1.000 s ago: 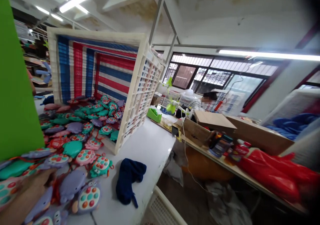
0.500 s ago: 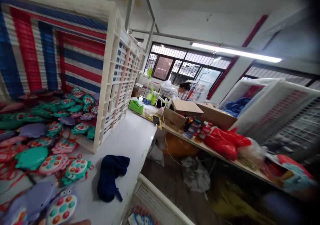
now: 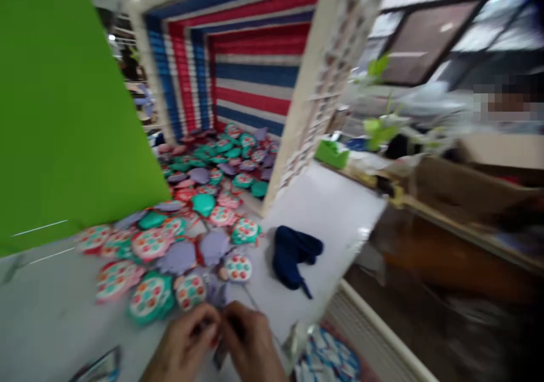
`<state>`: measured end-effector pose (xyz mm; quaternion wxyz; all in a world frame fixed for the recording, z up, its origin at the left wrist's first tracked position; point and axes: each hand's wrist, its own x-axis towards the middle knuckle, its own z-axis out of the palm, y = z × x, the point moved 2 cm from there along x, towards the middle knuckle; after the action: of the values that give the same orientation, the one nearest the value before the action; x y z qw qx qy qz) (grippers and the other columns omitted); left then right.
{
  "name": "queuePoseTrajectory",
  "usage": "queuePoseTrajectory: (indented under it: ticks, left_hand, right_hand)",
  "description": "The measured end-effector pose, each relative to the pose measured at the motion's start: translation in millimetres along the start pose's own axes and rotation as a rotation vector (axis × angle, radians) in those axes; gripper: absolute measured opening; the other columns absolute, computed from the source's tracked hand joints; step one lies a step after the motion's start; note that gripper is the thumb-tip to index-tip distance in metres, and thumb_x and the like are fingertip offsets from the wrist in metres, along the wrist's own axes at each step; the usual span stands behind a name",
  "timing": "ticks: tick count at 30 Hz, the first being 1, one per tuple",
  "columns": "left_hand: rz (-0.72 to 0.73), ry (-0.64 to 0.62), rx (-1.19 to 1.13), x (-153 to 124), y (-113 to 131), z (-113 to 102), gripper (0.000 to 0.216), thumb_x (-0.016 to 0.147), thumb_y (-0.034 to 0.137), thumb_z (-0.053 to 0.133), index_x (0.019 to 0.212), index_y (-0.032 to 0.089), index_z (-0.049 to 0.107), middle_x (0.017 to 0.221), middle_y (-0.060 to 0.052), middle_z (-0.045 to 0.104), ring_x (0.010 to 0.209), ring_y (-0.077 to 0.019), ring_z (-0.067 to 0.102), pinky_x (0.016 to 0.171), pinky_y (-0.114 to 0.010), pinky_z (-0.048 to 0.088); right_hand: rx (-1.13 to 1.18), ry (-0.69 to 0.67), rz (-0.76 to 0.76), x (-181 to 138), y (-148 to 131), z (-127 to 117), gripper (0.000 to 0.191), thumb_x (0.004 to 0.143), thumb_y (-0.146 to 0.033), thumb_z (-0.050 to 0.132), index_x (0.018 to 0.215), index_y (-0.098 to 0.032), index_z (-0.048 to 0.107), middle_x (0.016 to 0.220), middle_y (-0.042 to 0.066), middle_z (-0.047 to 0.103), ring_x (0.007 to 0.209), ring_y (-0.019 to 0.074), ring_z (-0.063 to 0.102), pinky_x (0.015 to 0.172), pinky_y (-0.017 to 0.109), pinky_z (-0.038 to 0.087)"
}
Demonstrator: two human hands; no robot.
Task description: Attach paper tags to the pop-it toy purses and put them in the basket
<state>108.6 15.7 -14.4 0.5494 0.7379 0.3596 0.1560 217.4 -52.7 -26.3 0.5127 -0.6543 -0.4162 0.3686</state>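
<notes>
Toys crowd the surface, a teal toy near the left hand; just beside is the right hand. Through the blur I can't tell whether either grip holds anything; a forward nudge could scatter toys.

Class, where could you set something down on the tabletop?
Two bare patches: between the navy cloth and bright green object; and at left, bordered by the green panel, toys and left hand. Crowded: the middle, where toys lie close together back into the crate.
</notes>
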Motion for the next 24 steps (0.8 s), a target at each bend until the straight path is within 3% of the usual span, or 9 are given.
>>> queuePoseTrajectory:
  ticks: [4, 11, 14, 18, 24]
  left_hand:
    - [0.009, -0.054, 0.051, -15, 6, 2, 0.023, 0.083, 0.03, 0.041, 0.08, 0.018, 0.06, 0.077, -0.004, 0.061, 0.073, -0.0162, 0.056, 0.064, -0.02, 0.042]
    - [-0.111, 0.179, -0.283, -26, -15, 5, 0.023, 0.08, 0.039, 0.047, 0.081, 0.016, 0.047, 0.069, -0.002, 0.054, 0.065, -0.0145, 0.052, 0.06, -0.022, 0.042]
    - [-0.148, 0.191, -0.325, -26, -17, 5, 0.029, 0.075, 0.042, 0.051, 0.076, 0.013, 0.052, 0.065, -0.002, 0.052, 0.063, -0.0139, 0.049, 0.059, -0.022, 0.04]
    - [-0.156, 0.196, -0.331, -25, -12, 4, 0.032, 0.074, 0.043, 0.052, 0.063, 0.014, 0.051, 0.058, 0.0, 0.046, 0.056, -0.0116, 0.044, 0.054, -0.021, 0.037]
    - [-0.154, 0.205, -0.368, -22, -8, -3, 0.031, 0.077, 0.042, 0.049, 0.061, 0.016, 0.045, 0.054, 0.002, 0.044, 0.05, -0.0103, 0.044, 0.049, -0.02, 0.036]
  right_hand:
    - [0.251, -0.009, 0.09, -5, 18, 11, 0.03, 0.08, -0.041, 0.048, 0.067, -0.014, 0.052, 0.053, -0.005, 0.041, 0.046, 0.008, 0.037, 0.042, 0.019, 0.03]
    - [0.324, -0.063, 0.143, -12, 16, 24, 0.035, 0.077, -0.047, 0.051, 0.064, -0.014, 0.052, 0.048, -0.007, 0.036, 0.04, 0.0064, 0.03, 0.039, 0.018, 0.023]
    - [0.254, -0.042, 0.12, -14, 16, 26, 0.034, 0.077, -0.047, 0.051, 0.064, -0.015, 0.053, 0.05, -0.006, 0.036, 0.043, 0.0072, 0.03, 0.04, 0.018, 0.024]
    - [0.053, -0.125, 0.083, -15, 14, 23, 0.032, 0.08, -0.045, 0.047, 0.067, -0.016, 0.053, 0.054, -0.003, 0.044, 0.048, 0.0103, 0.039, 0.044, 0.02, 0.033]
    - [-0.195, -0.041, -0.051, -17, 6, -2, 0.025, 0.084, -0.036, 0.042, 0.1, -0.019, 0.051, 0.054, -0.003, 0.05, 0.045, 0.0125, 0.05, 0.044, 0.02, 0.042]
